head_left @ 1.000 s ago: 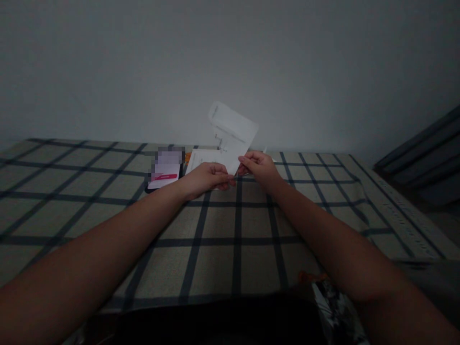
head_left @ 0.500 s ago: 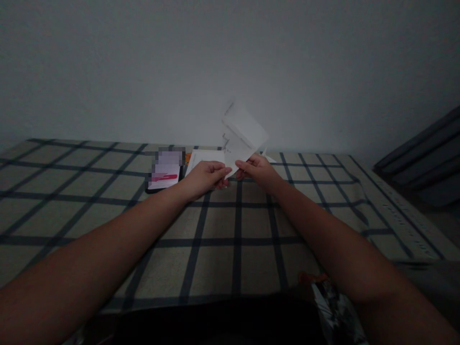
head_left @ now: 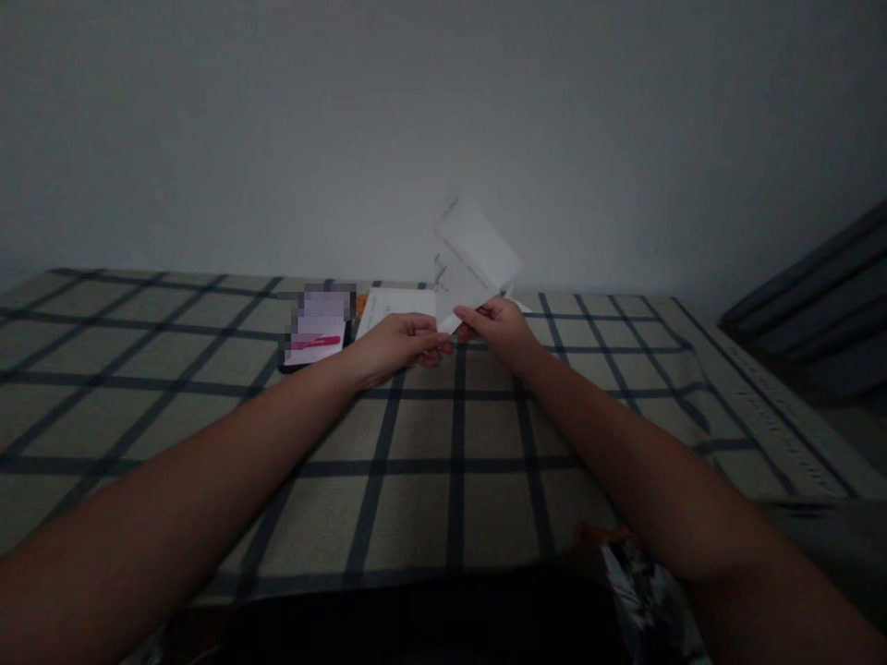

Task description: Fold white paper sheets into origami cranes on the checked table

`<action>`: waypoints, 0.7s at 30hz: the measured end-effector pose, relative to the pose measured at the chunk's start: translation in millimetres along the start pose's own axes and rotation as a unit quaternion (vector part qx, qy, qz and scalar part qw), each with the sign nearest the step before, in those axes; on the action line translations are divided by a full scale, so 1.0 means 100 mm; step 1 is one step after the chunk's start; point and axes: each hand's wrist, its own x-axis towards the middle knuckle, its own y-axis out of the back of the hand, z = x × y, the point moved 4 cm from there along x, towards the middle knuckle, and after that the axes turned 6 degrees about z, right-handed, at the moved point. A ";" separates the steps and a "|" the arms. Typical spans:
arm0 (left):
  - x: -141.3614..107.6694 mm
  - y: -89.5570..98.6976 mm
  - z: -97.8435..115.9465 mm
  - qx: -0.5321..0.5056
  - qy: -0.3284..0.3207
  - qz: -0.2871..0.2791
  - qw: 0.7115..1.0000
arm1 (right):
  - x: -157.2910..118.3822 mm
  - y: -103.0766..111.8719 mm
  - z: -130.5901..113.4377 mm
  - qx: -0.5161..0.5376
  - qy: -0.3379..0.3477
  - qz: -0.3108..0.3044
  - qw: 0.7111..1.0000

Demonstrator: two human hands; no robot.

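Observation:
A folded white paper [head_left: 478, 245] stands up above the checked cloth, its lower corner between my two hands. My left hand [head_left: 408, 344] pinches that corner from the left with thumb and fingers. From the right, my right hand [head_left: 497, 325] grips the lower edge of the same paper, thumb on top. Thin dark marks show along the paper's left side. Behind my left hand a white sheet or booklet [head_left: 398, 300] lies flat, partly hidden.
A phone [head_left: 322, 323] with a lit, partly pixelated screen lies left of the hands on the checked cloth [head_left: 422, 434]. An orange item [head_left: 361, 305] sits beside it. A shiny crinkled wrapper [head_left: 651, 591] is at the bottom right, and a grey wall [head_left: 277, 139] stands behind.
The paper has shifted slightly right and down. My left hand has slid a little to the right along its lower corner, and my right thumb lies flatter on the paper.

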 end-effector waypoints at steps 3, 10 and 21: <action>-0.01 -0.01 0.03 -0.008 -0.008 -0.014 1.000 | 0.00 0.00 0.01 0.017 0.003 0.002 1.000; -0.11 -0.09 0.16 0.031 -0.053 -0.034 0.998 | 0.02 0.00 -0.01 0.083 -0.004 -0.002 0.997; -0.05 0.09 0.20 0.033 -0.155 0.142 0.977 | -0.02 -0.08 -0.01 0.100 -0.017 -0.114 0.988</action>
